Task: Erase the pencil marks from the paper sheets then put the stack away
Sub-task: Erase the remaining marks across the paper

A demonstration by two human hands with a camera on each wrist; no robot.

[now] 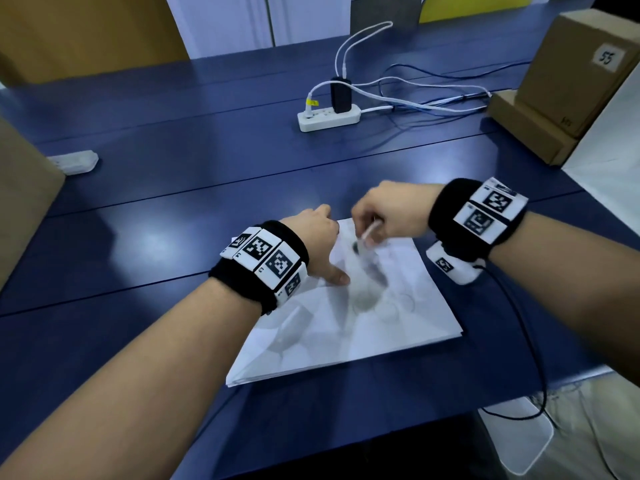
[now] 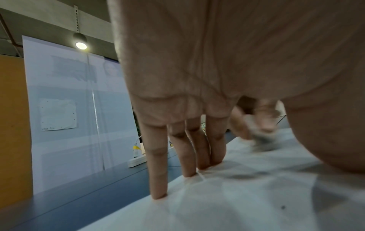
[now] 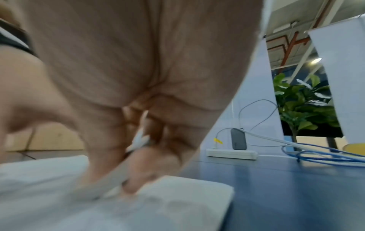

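A: On the dark blue table, where is the stack of white paper sheets lying?

B: At 6 o'clock, close to the near edge, long axis running from 11 toward 5. The left hand is pressing straight fingers flat on its 10 o'clock edge.

A: And the right hand?

B: Its grip is pinching a small white eraser, blurred, on the far part of the top sheet. Faint grey pencil marks are lying at 5 o'clock from that grip, nearer the right hand, so I judge the rubbing is heading that way.
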